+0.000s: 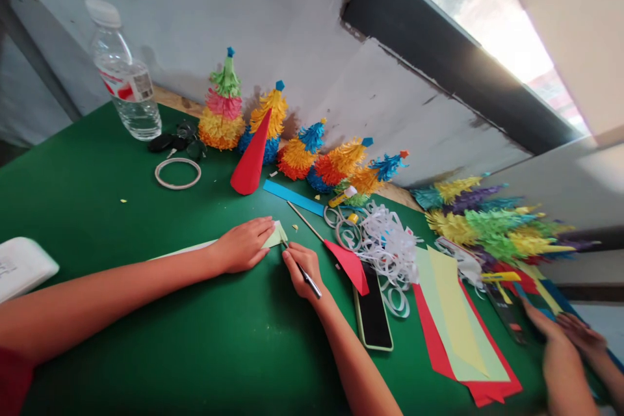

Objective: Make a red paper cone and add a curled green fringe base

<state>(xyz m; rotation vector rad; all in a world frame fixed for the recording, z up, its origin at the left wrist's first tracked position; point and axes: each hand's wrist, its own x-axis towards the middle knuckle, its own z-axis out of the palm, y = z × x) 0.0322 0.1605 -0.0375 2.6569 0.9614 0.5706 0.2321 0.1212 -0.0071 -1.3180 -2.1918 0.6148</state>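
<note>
My left hand point(246, 245) lies flat, fingers stretched out, on a long strip of pale green paper point(276, 234). Part of the strip runs behind my left forearm. Close beside it, my right hand point(301, 266) is closed around a slim pen-like tool point(311, 284) with a dark and silver barrel. The tool's tip touches or nearly touches the strip's right end; its exact kind is unclear. Beyond my hands stands a plain red paper cone point(251, 159). A blue paper strip point(292, 197) and a thin stick point(305, 221) lie just past my right hand.
Several fringed paper trees point(221, 110) line the wall behind a water bottle point(124, 78) and a tape roll point(178, 173). Rightward are white paper curls point(387, 240), a phone point(374, 312) and coloured sheets point(463, 325). Another person's hands point(546, 325) are at far right.
</note>
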